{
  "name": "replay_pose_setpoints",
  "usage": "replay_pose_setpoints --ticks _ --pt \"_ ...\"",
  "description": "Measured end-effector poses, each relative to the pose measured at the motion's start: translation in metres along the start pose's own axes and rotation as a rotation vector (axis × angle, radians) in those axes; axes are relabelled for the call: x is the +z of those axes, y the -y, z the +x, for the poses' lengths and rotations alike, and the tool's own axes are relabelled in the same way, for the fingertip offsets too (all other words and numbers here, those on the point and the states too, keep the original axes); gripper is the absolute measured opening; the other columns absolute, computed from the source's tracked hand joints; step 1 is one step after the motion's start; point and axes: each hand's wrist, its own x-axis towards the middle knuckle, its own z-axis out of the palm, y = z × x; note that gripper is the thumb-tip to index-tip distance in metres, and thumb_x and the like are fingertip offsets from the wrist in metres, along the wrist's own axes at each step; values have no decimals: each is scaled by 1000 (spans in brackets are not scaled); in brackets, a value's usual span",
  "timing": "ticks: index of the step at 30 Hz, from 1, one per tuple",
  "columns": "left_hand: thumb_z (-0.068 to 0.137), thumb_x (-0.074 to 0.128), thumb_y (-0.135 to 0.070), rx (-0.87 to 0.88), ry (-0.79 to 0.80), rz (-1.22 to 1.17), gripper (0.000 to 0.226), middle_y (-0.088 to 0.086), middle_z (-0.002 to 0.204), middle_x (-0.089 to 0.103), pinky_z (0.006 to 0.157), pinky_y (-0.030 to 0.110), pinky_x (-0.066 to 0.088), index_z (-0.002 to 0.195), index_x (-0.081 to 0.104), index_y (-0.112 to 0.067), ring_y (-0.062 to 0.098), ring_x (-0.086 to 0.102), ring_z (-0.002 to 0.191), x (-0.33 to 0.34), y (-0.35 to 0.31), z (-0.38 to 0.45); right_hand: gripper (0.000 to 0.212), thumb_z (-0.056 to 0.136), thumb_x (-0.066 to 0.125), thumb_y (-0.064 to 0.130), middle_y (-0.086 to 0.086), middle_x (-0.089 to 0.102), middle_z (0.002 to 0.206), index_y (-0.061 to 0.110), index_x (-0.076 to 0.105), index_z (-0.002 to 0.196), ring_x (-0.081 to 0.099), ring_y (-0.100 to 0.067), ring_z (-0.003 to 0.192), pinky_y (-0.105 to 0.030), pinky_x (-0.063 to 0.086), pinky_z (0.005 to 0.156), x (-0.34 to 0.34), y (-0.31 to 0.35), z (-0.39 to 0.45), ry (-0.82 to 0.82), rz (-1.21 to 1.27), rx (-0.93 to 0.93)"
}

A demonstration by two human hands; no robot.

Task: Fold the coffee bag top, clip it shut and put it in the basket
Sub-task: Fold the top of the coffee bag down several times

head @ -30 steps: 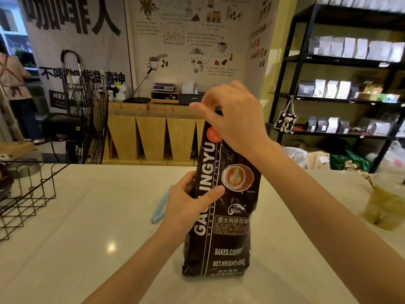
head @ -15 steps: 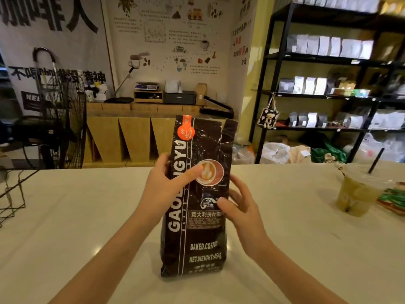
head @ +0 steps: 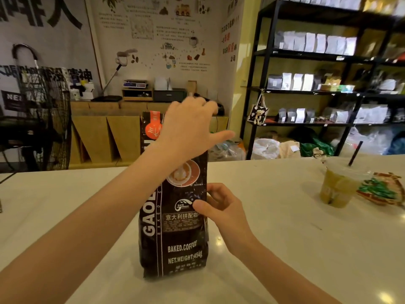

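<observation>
A tall black coffee bag (head: 175, 238) with white lettering stands upright on the white counter (head: 274, 238), right in front of me. My left hand (head: 188, 128) is raised against the bag's upper right part, fingers spread above the top edge and thumb stretched out to the right; it hides most of the top. My right hand (head: 219, 207) pinches the bag's right edge at mid-height, thumb on the front and fingers behind. Only a thin black wire of the basket (head: 6, 178) shows at the far left edge. No clip is in view.
An iced drink cup (head: 337, 185) with a black straw stands on the counter at the right, next to a colourful snack packet (head: 381, 191). Beyond the counter are a black floor fan (head: 43, 119) at the left and black shelves (head: 254, 88) with bags.
My left hand rose from the bag's middle to its top. My right hand went from the top down to the right edge. The view swung right, taking the basket almost out of view.
</observation>
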Motion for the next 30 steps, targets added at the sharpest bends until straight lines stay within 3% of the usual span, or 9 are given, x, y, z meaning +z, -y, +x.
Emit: replay_pose_setpoints --ticks 2,4,9,18,27,30 --pt "83 42 -58 -9 12 -4 52 9 78 61 65 35 42 84 60 -9 26 60 78 4 -2 8 27 65 76 20 4 74 99 19 62 88 68 -15 93 -20 54 68 1 1 -1 -1 -10 -6" --pt "88 42 -49 -43 -40 -44 49 7 65 52 58 34 42 73 60 -6 28 59 68 6 0 11 27 66 75 20 5 75 96 19 61 89 69 -14 93 -20 54 68 1 1 -2 -4 -16 -3" --pt "91 39 -45 -114 -119 -93 52 9 61 50 66 43 52 69 60 -3 32 61 67 7 3 12 35 66 76 25 5 75 94 11 59 94 69 -13 91 -19 53 69 6 -1 -4 -9 15 -12" --pt "90 42 -45 -213 -184 -152 50 6 59 48 58 35 42 65 59 -6 24 52 62 8 16 10 33 68 70 26 1 76 84 2 52 84 70 -14 81 -19 53 63 15 -3 -4 -49 99 -22" --pt "92 35 -47 -87 -235 -126 57 7 53 50 53 31 37 64 62 -5 22 52 53 11 14 7 31 63 76 33 0 75 86 11 60 78 70 -15 82 -19 53 64 12 -5 -3 -96 105 29" --pt "91 39 -47 -94 -214 -194 55 3 49 46 53 30 35 62 61 -6 19 49 52 8 15 9 26 72 69 38 0 73 86 14 64 83 68 -13 82 -20 51 65 6 3 7 -67 158 105"
